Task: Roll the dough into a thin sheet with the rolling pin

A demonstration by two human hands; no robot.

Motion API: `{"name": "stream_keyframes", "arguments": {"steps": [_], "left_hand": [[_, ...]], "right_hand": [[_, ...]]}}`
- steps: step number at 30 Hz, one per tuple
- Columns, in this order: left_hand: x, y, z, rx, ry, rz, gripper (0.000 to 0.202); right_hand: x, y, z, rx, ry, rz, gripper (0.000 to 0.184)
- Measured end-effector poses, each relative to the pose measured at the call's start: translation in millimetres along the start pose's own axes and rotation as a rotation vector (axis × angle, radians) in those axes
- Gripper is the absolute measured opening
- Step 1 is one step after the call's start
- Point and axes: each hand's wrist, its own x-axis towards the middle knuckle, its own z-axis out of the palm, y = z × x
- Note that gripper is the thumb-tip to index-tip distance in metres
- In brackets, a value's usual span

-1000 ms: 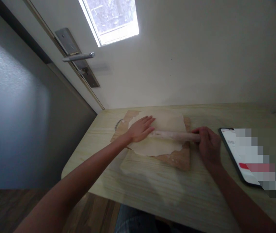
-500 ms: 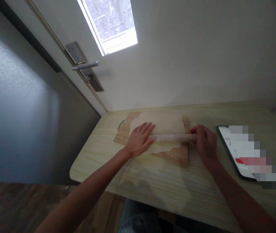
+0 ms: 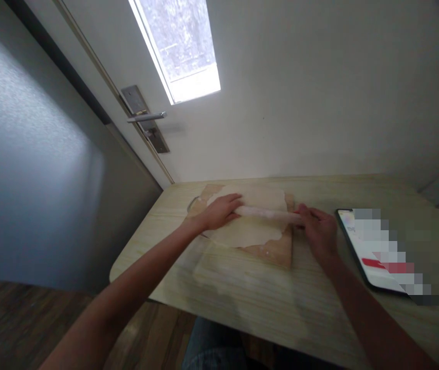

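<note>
A thin sheet of pale dough (image 3: 247,228) lies on a wooden board (image 3: 277,252) on the light wood table (image 3: 250,298). Across the dough lies a wooden rolling pin (image 3: 268,213). My left hand (image 3: 219,211) rests flat on the pin's left end, fingers stretched out over it. My right hand (image 3: 317,231) presses on the pin's right end, its fingers curled over the wood. Both forearms reach in from the bottom of the view.
A phone (image 3: 377,252) with a lit screen lies on the table to the right of the board. A white wall stands behind the table. A door with a metal lever handle (image 3: 146,117) and a bright glass pane stands at the left.
The rolling pin and both hands have moved away from me, up the dough toward the wall. The camera has tilted a little, shifting the door handle rightward and lower in view.
</note>
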Motion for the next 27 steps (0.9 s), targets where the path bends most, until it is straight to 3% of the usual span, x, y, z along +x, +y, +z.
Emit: {"name": "stream_keyframes", "arguments": {"steps": [4,9,14,18,27], "left_hand": [[41.3,-12.1,-13.5,-0.135,-0.138,-0.043,0.039],[75.5,-21.9,2.1,-0.122,-0.184,-0.177,0.057],[99.2,-39.6,9.8,-0.132,-0.267,-0.194,0.061],[109.6,-54.0,12.7,-0.148,-0.315,-0.185,0.059],[104.0,-77.5,16.9,-0.292,-0.244,-0.086,0.051]], "right_hand": [[3.2,-1.2,-0.2,0.063,0.116,0.069,0.033],[4.5,5.2,-0.9,0.050,0.076,0.050,0.037],[3.9,4.2,-1.1,0.005,0.067,0.046,0.036],[2.1,-4.3,-0.7,-0.073,0.082,0.037,0.034],[1.2,-0.1,-1.0,-0.107,0.082,0.084,0.035]]}}
